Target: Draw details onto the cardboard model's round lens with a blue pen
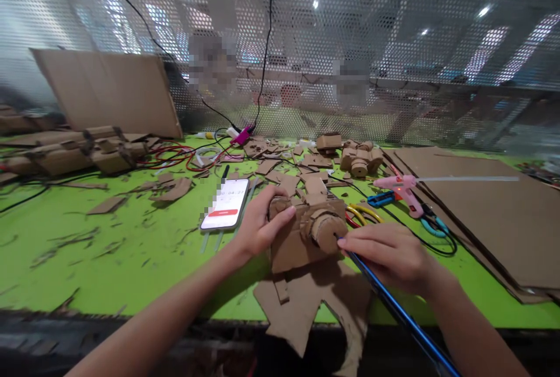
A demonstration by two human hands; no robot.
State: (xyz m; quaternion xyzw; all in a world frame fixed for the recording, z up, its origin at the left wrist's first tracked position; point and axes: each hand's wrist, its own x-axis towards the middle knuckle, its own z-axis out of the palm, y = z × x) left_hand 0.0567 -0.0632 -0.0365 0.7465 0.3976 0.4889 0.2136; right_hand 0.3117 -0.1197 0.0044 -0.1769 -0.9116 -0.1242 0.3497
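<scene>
A cardboard model [289,248] shaped like a camera, with a round lens-like part [329,232] in front, stands near the table's front edge. My left hand [266,220] is closed round its left end, the thumb on its top. In my right hand [387,251] is a long blue stick-like tool [394,304], gripped near its tip, which meets the face of the round part. The tool slants down to the lower right. Under the model, a torn cardboard sheet [301,307] hangs over the table edge.
Left of the model lies a lit phone [225,205]. To the right are a pink glue gun [405,190], a blue cutter [380,199], scissors [365,213] and cardboard sheets [490,213]. More cardboard models [361,158] and scraps lie behind, before a perforated metal screen [306,73].
</scene>
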